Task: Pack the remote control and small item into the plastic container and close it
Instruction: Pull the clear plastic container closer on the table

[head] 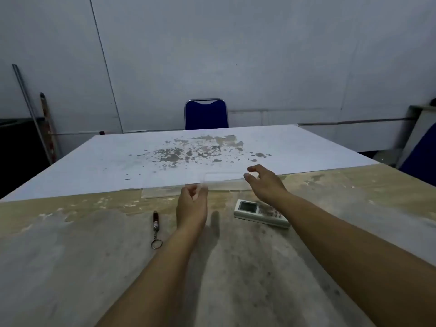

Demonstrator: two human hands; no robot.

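The clear, flat plastic container [212, 182] is lying on the worn wooden table [236, 267], right where the white sheet [141, 159] is ending, and it is very hard to see. We are holding its near edge with our left hand [192, 204]; the fingers [203, 191] are pinching together on the thin plastic. Our right hand [265, 182] is hanging over the container's right end with fingers spread apart, holding nothing.

The white remote control with a small screen [260, 213] is lying on the table just under our right wrist. The small dark keychain light with a metal ring [155, 226] is lying to the left of our left arm. Both are waiting outside the container.

We are thinking the see-through walls could be fooling us, so our right hand could be missing the edge. The thin plastic could be slipping from the pinch or bending. Our right arm could also be bumping the remote and pushing it away.
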